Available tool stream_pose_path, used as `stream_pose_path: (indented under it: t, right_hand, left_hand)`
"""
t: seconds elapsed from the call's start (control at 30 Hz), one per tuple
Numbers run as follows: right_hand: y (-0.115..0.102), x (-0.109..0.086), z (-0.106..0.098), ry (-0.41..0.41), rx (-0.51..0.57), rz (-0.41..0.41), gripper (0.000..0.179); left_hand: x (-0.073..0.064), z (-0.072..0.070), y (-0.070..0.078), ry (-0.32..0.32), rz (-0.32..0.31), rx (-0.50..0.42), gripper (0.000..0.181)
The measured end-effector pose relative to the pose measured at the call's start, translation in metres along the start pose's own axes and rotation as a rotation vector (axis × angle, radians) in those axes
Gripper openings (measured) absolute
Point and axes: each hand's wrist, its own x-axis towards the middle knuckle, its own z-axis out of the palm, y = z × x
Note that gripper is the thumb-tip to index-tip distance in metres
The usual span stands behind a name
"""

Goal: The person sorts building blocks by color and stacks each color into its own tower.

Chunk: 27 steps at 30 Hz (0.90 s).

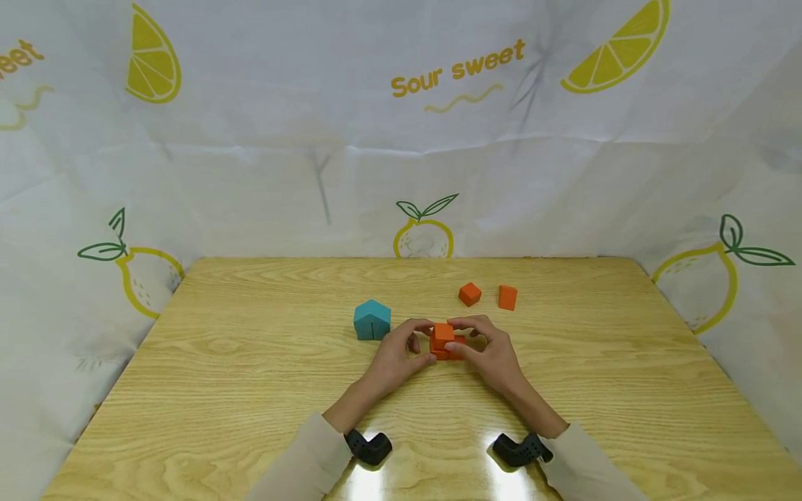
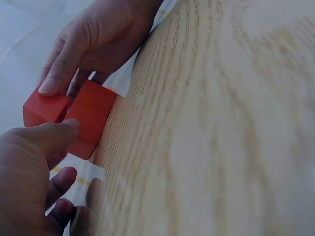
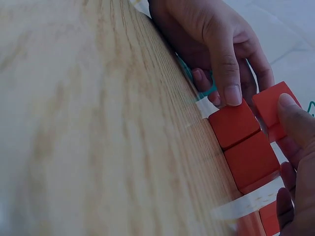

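Note:
Two orange blocks lie side by side on the wooden table, seen as a lower pair in the right wrist view. My left hand holds this pair's left end, the thumb on the near face and the fingers behind. Over the pair is another orange block, pinched between the thumb and fingers of my right hand. This upper block looks turned a little against the lower ones in the left wrist view. Whether it rests fully on them I cannot tell.
Teal blocks stand together in a house-like shape left of the hands. Behind the right hand lie a loose orange cube and a flatter-looking orange block. A white lemon-print cloth hangs behind the table.

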Motion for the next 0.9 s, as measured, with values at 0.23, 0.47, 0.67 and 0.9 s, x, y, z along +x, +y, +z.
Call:
stream_pose_path:
  t: [0.23, 0.47, 0.67, 0.9]
  right_hand:
    - [-0.0004, -0.0004, -0.0002, -0.015, 0.004, -0.012, 0.035]
    - [0.0005, -0.0001, 0.0003, -0.029, 0.008, -0.033, 0.035]
    - [0.0014, 0.0002, 0.0009, -0.033, 0.003, -0.045, 0.036]
    - [0.0034, -0.0001, -0.0009, -0.04, 0.004, -0.058, 0.036]
  left_hand:
    - [0.0, -0.0002, 0.0009, 0.012, 0.029, -0.007, 0.052]
    - [-0.0004, -0.0003, -0.0016, 0.022, 0.053, -0.014, 0.053]
    - [-0.0006, -0.0015, 0.0003, 0.022, 0.051, -0.012, 0.053]
    - [0.0001, -0.0016, 0.0004, 0.03, 0.1, -0.037, 0.051]
